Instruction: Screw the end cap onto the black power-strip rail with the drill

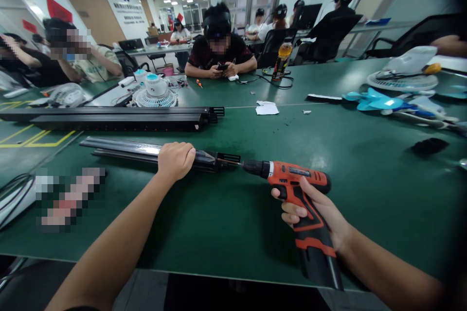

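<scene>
My left hand (176,161) is closed over a long, glossy black metal profile (127,148) lying on the green table, near its right end. An open black bracket-like end piece (229,159) sticks out of that end. In my right hand (317,209) is an orange and black cordless drill (299,177), gripped by its handle and pointing left. Its thin bit meets the end piece; whether it sits in a screw I cannot tell. My right index finger is near the trigger.
Several long black profiles (120,121) lie behind. Beyond them are white fan parts (155,90), a bottle (282,60) and a person (219,43) holding a phone. Paper scraps (267,108) and blue fan blades (375,100) lie to the right. A pixelated object (75,197) lies front left.
</scene>
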